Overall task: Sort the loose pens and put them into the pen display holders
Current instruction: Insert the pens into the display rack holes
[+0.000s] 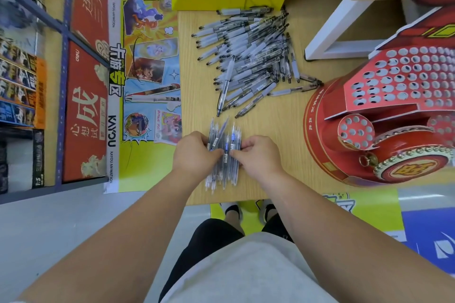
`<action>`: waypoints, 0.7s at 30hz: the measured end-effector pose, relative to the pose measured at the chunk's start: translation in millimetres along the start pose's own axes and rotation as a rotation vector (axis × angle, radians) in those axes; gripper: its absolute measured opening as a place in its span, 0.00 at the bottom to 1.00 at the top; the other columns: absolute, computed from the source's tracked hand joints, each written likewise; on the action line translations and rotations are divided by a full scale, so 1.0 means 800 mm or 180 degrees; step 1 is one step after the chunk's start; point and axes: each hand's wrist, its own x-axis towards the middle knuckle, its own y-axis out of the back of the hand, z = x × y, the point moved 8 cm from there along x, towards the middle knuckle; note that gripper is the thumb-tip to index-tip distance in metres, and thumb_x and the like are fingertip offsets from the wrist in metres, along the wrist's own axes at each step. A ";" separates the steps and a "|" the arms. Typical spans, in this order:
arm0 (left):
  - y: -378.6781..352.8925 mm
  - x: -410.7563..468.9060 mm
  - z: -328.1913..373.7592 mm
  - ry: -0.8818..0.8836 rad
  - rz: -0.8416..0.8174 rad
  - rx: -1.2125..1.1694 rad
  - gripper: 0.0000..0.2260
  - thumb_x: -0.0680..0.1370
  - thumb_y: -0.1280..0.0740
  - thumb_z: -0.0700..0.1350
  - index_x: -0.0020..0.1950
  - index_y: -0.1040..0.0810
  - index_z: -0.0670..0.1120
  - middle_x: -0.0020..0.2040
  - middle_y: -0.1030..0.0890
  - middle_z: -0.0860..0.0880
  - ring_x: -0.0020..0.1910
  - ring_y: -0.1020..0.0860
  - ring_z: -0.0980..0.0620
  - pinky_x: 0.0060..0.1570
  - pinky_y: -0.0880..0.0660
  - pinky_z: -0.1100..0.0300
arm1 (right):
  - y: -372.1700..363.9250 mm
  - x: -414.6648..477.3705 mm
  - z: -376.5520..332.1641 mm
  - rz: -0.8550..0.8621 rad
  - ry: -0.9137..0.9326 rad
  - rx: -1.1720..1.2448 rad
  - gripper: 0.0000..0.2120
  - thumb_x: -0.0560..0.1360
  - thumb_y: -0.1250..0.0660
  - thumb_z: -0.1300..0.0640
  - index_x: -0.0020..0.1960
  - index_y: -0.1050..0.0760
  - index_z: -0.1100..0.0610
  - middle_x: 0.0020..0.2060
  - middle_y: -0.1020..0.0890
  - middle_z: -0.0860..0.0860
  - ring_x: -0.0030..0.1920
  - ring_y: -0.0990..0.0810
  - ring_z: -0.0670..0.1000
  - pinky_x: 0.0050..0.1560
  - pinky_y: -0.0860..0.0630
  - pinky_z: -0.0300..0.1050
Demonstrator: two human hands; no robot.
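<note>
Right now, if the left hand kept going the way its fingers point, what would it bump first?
The left hand grips the bundle of pens; straight past them, it would probably meet the right hand.

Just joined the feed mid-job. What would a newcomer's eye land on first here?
The big red drum-shaped display holder, its tiers punched with rows of holes, dominates the right side of the wooden table. A sprawling pile of loose pens covers the table's far middle. At the near edge, the left hand and right hand grip a bundle of pens between them.
</note>
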 end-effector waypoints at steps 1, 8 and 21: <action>-0.001 -0.001 0.000 0.0031 -0.0006 -0.0049 0.20 0.72 0.23 0.53 0.57 0.21 0.43 0.46 0.20 0.49 0.47 0.21 0.47 0.44 0.25 0.56 | 0.000 -0.001 0.000 0.0005 0.0005 0.0026 0.09 0.69 0.21 0.53 0.37 0.22 0.48 0.33 0.16 0.46 0.35 0.16 0.47 0.42 0.16 0.52; -0.009 -0.017 0.003 0.0139 -0.0069 -0.0498 0.17 0.73 0.23 0.47 0.59 0.21 0.43 0.46 0.19 0.49 0.49 0.19 0.46 0.47 0.22 0.54 | -0.003 -0.003 -0.002 0.0023 0.0095 0.0066 0.10 0.71 0.23 0.53 0.38 0.24 0.46 0.35 0.17 0.45 0.37 0.17 0.48 0.44 0.17 0.51; -0.023 -0.022 0.001 0.0323 -0.0492 -0.1320 0.13 0.76 0.27 0.38 0.59 0.22 0.45 0.44 0.18 0.51 0.41 0.19 0.52 0.38 0.26 0.59 | -0.016 -0.007 0.003 -0.0324 -0.0033 0.0784 0.05 0.74 0.25 0.58 0.43 0.20 0.50 0.40 0.15 0.52 0.44 0.14 0.54 0.50 0.17 0.58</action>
